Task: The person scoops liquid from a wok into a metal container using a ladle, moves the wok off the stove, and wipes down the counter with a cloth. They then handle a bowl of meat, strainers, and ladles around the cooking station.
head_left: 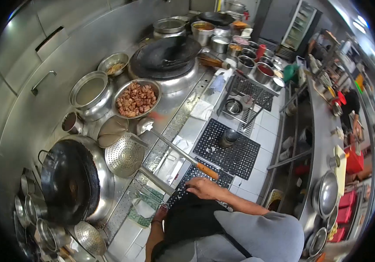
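My right hand (pixel 206 188) is in front of my dark apron, its fingers loosely curled with no object visible in them. Just beyond it lies a ladle (pixel 176 150) with a wooden handle, its bowl resting on the stove. My left hand (pixel 160 214) is low beside the apron, near a green and white cloth (pixel 144 208); its fingers are mostly hidden. Between the hands and the stove, the handle of a perforated strainer (pixel 125 155) sticks out over the edge. A metal bowl (pixel 137 99) of browned meat pieces sits further back.
A large black wok (pixel 70 181) is at the left, and another wok (pixel 168 54) stands further along. Several sauce pots (pixel 262 73) line the far end. Black rubber mats (pixel 227 148) cover the floor. A steel counter (pixel 316 144) with bowls runs along the right.
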Motion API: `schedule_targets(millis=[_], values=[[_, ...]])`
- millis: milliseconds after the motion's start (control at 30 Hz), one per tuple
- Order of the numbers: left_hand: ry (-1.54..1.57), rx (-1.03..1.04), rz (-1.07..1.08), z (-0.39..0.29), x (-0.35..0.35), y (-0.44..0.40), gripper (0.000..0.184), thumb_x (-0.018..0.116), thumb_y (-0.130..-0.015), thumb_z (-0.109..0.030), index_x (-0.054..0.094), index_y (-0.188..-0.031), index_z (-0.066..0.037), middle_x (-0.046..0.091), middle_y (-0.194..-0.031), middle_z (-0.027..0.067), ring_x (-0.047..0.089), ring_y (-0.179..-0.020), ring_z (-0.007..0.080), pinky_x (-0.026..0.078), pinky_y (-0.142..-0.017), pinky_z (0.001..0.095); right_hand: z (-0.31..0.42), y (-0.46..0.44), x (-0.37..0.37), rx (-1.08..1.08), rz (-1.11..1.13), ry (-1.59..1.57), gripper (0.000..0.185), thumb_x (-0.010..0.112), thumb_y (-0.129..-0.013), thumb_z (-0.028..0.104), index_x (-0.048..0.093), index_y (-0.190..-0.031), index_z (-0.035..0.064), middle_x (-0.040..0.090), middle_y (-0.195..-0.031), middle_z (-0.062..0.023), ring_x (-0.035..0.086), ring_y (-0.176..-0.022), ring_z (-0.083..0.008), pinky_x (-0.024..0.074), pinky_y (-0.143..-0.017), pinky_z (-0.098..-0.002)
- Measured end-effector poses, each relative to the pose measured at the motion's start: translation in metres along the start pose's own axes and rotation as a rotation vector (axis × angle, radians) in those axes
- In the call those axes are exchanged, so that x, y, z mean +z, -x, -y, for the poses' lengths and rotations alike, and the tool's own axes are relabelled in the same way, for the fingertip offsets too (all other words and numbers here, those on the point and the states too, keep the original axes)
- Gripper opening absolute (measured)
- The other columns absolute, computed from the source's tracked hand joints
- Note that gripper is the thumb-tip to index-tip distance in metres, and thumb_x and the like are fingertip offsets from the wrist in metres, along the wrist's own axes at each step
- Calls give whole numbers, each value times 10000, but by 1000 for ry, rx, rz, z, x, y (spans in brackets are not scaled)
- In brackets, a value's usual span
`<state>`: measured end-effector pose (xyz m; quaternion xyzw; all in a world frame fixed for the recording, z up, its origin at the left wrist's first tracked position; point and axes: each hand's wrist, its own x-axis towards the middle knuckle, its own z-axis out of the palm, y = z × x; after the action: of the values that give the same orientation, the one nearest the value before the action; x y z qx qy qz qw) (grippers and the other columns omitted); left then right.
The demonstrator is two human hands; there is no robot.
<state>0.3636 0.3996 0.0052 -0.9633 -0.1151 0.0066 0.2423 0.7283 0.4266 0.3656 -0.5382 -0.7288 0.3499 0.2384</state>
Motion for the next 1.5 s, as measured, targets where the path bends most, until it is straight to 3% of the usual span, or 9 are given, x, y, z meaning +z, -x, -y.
schedule_targets(millis=[133, 267, 467, 667, 700, 1300, 1400, 1433, 1500], values=[[246, -243, 521, 1, -49, -38, 300, 462, -970, -272, 607, -1145, -75, 643, -1009, 149, 612, -943, 288, 485, -682, 412, -17, 1, -39, 20, -6, -113, 289, 662, -936, 212, 670, -1156, 24, 697, -1016, -170, 681, -918, -316, 543, -813, -390], [1240, -969, 326, -17, -15, -54, 288, 648, -846, -286, 644, -1057, -90, 679, -1003, 130, 660, -914, 295, 525, -739, 404, -17, -15, -67, 130, 72, -276, 274, 691, -918, 152, 678, -1161, 24, 711, -999, -159, 690, -861, -219, 551, -751, -323], [892, -991, 620, -59, 10, -84, 186, 748, -645, -202, 727, -804, -107, 706, -928, 145, 681, -886, 331, 547, -717, 462, -36, -64, -67, 119, 282, -295, 245, 657, -929, 63, 669, -1158, -21, 702, -1011, -127, 659, -844, -151, 530, -718, -275], [1121, -2087, 457, -61, -20, -74, 317, 573, -790, -273, 762, -928, -60, 715, -1070, 170, 699, -969, 350, 571, -823, 431, -13, -116, -65, 0, 460, -244, 364, 629, -972, 173, 596, -1254, -54, 665, -969, -85, 622, -799, -131, 508, -717, -265], [1034, -1874, 592, -70, -19, -69, 310, 562, -782, -257, 765, -936, -81, 716, -1065, 168, 691, -1003, 346, 566, -850, 427, -1, -120, -58, -11, 473, -272, 370, 627, -975, 178, 590, -1259, -55, 662, -974, -86, 619, -802, -128, 510, -718, -267], [945, -2480, 175, -180, -71, 64, 249, 597, -760, -223, 764, -897, -99, 729, -957, 155, 701, -849, 349, 569, -804, 454, 205, -52, 135, -224, 1006, -165, 299, 629, -969, 105, 608, -1229, -43, 677, -983, -75, 637, -842, -132, 525, -768, -265], [749, -2126, 9, -181, -103, 92, 229, 577, -804, -203, 752, -831, -57, 717, -981, 185, 684, -881, 368, 556, -798, 453, 211, -45, 154, -214, 1009, -139, 305, 631, -971, 118, 610, -1228, -45, 674, -980, -68, 634, -849, -129, 526, -769, -264], [1292, -2456, -341, -169, -119, 99, 214, 595, -857, -206, 738, -914, -57, 719, -994, 155, 680, -870, 307, 540, -785, 406, 210, -41, 154, -197, 1000, -115, 313, 632, -972, 128, 611, -1235, -40, 677, -986, -70, 630, -858, -126, 524, -762, -261], [1383, -2264, -700, -157, -182, 99, 210, 632, -886, -209, 705, -992, -43, 708, -975, 117, 668, -899, 235, 528, -807, 359, 197, -42, 163, -224, 969, -97, 326, 635, -970, 147, 615, -1237, -40, 681, -983, -74, 633, -854, -129, 524, -749, -265]])
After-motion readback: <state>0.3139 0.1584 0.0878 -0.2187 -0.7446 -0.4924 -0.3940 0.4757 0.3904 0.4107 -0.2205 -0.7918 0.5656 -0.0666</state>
